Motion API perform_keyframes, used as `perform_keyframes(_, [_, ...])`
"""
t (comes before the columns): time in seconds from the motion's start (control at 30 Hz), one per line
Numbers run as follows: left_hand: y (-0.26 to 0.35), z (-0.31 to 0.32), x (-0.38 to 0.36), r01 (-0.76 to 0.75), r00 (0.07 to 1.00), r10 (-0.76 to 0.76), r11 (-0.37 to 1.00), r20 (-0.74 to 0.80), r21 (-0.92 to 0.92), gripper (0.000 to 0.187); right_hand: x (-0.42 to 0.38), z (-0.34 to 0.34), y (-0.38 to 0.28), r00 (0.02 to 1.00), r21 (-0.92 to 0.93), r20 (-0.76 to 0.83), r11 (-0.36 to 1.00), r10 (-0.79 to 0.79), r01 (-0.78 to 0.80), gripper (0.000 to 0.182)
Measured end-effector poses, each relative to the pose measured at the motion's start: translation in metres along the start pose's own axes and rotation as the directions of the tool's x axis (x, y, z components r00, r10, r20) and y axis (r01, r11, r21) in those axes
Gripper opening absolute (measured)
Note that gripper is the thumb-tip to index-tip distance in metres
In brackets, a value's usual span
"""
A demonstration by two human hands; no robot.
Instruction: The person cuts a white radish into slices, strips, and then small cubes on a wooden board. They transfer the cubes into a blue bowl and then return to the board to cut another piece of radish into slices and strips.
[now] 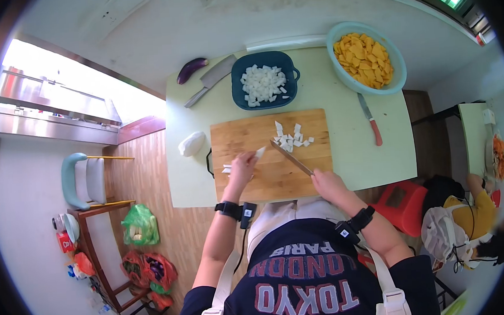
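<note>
My left hand [243,168] is closed around a strip of white radish [260,152] over the wooden cutting board [276,182]. In my right hand [328,186] is the handle of a knife [294,159], whose blade slants up and left, its tip close to the strip. Just beyond the blade lie cut white cubes [297,138] on the board. A few more white strips [227,169] rest beside my left hand, partly hidden by it. Left of the board sits a larger white chunk [192,144].
Behind the board stand a dark blue basket [237,92] of white cubes and a light blue bowl [337,65] of yellow slices. A cleaver [215,76], an eggplant [191,70] and a red-handled knife [371,121] lie on the table. Another person [476,216] is at the right, near a red stool [402,206].
</note>
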State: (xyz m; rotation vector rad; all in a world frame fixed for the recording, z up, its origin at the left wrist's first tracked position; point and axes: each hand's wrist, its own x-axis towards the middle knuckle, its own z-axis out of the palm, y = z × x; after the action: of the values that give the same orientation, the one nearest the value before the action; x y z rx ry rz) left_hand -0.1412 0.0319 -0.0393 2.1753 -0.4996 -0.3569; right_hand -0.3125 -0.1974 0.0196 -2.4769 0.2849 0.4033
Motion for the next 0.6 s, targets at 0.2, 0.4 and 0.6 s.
perform_keyframes(0.2, [0.011,0.019,-0.012,-0.018,0.989,0.068,0.937,-0.133,0.349,0.019,0.002,0.001,-0.011,0.998,0.010,-0.026,0.998,-0.063,0.063,0.018])
perform_keyframes(0.4, [0.010,0.032,-0.034,-0.037,0.989,0.086,0.927,-0.117,0.373,0.010,0.002,-0.005,-0.025,0.997,-0.123,0.049,0.990,-0.058,0.064,0.014])
perform_keyframes(0.6, [0.014,0.036,-0.036,-0.075,0.973,0.152,0.918,-0.172,0.389,0.006,0.008,-0.004,-0.020,0.995,-0.205,0.048,0.974,-0.092,0.100,0.014])
